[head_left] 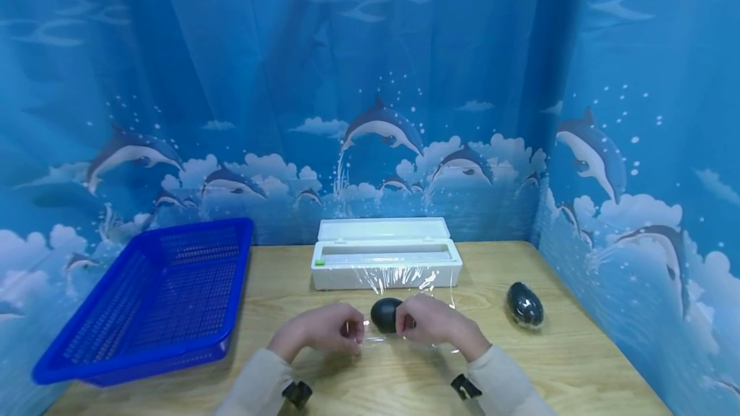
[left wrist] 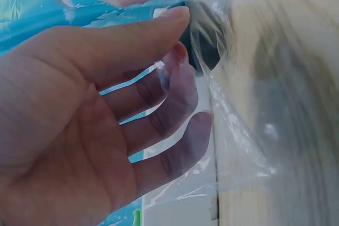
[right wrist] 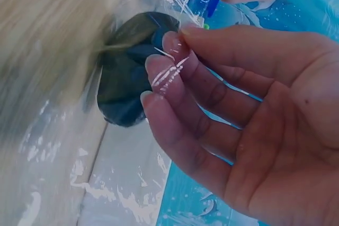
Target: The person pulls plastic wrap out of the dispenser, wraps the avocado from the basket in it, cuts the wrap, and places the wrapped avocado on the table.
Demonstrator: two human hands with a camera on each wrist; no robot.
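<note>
My left hand (head_left: 324, 331) pinches clear cling film (left wrist: 241, 146) between thumb and fingertips. On the other side, my right hand (head_left: 436, 321) pinches the film too, its thumb against the forefinger in the right wrist view. Between the hands sits a dark, smooth, egg-shaped object (head_left: 383, 314), partly hidden by the right fingers. In the right wrist view, glossy film lies over this dark object (right wrist: 124, 72). The film stretches back toward a white cling film box (head_left: 387, 276) with its lid raised.
A blue perforated plastic basket (head_left: 231, 313) stands on the left of the wooden table (head_left: 277, 268). At the right lies another dark egg-shaped object (head_left: 525, 305), shiny with film around it. A dolphin-print curtain (head_left: 277, 108) closes off the back and right side.
</note>
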